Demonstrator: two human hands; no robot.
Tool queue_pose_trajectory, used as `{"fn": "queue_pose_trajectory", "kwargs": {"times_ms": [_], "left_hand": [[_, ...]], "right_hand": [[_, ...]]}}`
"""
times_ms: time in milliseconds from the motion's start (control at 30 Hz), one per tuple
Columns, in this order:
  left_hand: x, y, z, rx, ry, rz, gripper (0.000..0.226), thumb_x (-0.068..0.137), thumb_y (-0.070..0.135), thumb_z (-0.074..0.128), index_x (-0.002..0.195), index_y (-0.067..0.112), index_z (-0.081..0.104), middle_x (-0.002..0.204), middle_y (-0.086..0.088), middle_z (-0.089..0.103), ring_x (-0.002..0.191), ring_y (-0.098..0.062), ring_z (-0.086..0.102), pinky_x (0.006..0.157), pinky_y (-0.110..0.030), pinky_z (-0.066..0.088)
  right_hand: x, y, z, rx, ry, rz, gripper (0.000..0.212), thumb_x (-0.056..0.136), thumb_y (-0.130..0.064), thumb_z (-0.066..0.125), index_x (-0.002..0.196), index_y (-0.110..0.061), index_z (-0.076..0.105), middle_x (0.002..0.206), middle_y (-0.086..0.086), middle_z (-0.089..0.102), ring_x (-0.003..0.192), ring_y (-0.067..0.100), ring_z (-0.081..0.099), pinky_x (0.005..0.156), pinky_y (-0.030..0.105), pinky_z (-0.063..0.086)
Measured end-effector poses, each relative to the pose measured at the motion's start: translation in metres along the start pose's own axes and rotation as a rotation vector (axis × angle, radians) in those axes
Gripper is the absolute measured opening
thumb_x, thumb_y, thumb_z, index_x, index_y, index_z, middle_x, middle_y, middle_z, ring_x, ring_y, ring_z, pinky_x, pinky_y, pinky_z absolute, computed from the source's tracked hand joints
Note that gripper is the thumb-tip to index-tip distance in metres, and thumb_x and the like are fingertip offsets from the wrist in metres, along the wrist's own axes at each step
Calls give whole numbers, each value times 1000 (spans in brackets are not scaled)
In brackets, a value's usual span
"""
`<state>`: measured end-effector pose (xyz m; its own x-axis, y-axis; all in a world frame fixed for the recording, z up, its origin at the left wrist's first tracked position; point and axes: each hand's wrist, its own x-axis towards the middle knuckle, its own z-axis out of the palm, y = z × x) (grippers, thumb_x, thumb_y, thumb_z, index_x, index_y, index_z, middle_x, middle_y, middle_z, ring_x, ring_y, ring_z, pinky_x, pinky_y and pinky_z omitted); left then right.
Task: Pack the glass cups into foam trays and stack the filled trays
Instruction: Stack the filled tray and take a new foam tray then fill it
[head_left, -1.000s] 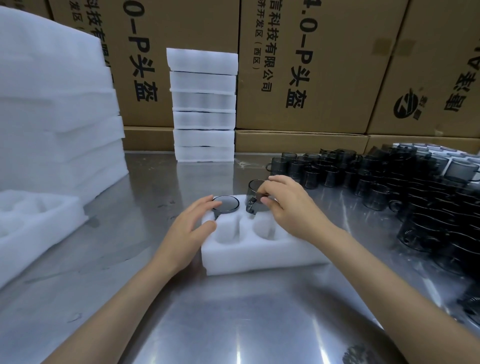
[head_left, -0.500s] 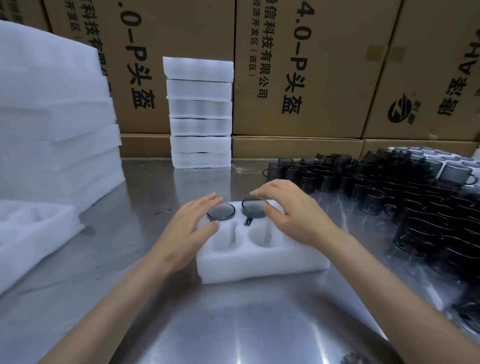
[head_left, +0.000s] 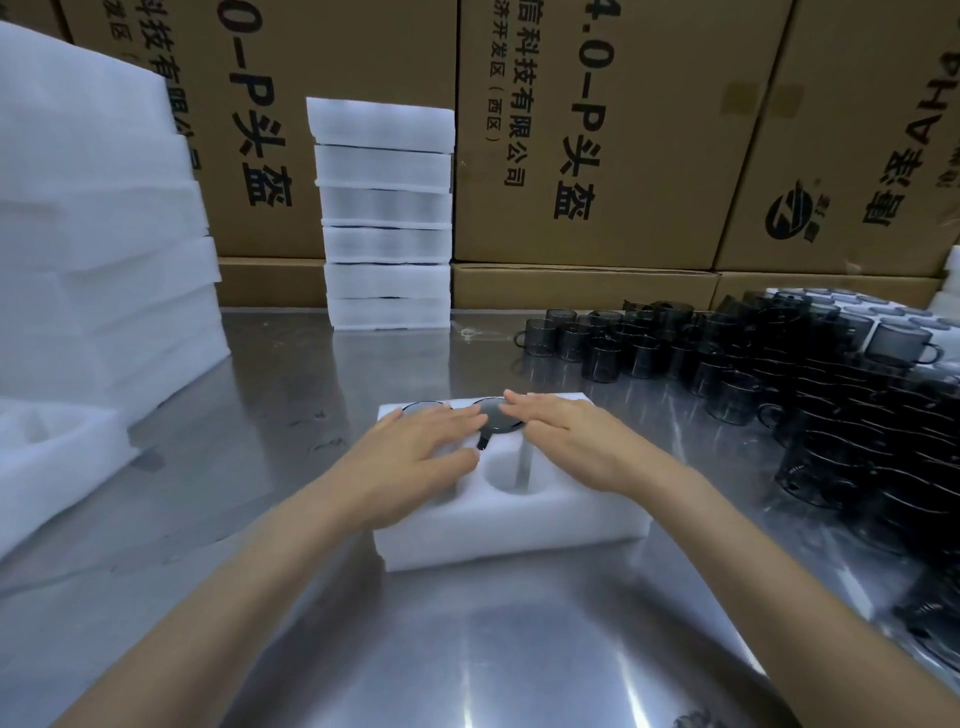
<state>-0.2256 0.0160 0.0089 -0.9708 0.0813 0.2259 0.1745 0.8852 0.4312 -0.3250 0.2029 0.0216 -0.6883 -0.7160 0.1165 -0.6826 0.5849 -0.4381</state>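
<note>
left hand (head_left: 415, 457) flat, right hand (head_left: 576, 441) flat

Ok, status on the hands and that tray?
Left hand, right hand flat on foam tray. Two cups seated, near pocket empty. Nothing blocking.

White rectangular foam tray (head_left: 511, 525) on the shiny steel surface (head_left: 467, 649), two dark round glass cups (head_left: 496, 415) seated in its far pockets. Left hand (head_left: 415, 457) and right hand (head_left: 576, 441) flat over them, fingers straight. Tall stack of white foam trays (head_left: 384, 213) behind; crowd of smoky glass cups (head_left: 779, 374) to the right.
</note>
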Motion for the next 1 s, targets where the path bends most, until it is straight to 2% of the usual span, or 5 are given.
{"fn": "queue_pose_trajectory", "kwargs": {"times_ms": [133,267,400,700,1000], "left_hand": [[-5,-5,6,-438,283,-31,35,88,23,54,120,38,57,131,21,51,125,3,41,95,-3,28],[-5,-18,13,-722,393,-234,66,74,24,62,136,29,41,146,15,28,131,4,24,100,-11,20],[-1,-26,18,-905,339,-394,81,62,26,62,139,33,38,144,8,36,132,-13,38,105,-33,35],[8,-38,22,-965,388,-429,69,55,24,55,122,40,50,100,37,57,91,12,58,69,-18,43],[11,-39,20,-1024,401,-394,73,56,20,55,126,37,46,130,14,51,109,-1,55,79,-24,44]], "right_hand": [[10,18,-9,247,268,55,33,97,-30,42,124,-29,62,127,-13,60,120,6,51,101,29,39],[14,74,-5,316,579,304,35,98,-29,42,130,-24,55,128,-5,59,118,14,51,91,31,40],[26,111,8,127,510,435,51,97,-30,45,146,-19,34,151,1,32,128,24,44,103,41,37],[83,134,6,-153,505,357,63,96,-25,49,150,-22,17,158,-10,10,108,23,56,75,34,43],[81,132,8,-280,681,383,41,88,-47,56,117,-18,55,111,1,48,99,20,50,61,30,37]]}}
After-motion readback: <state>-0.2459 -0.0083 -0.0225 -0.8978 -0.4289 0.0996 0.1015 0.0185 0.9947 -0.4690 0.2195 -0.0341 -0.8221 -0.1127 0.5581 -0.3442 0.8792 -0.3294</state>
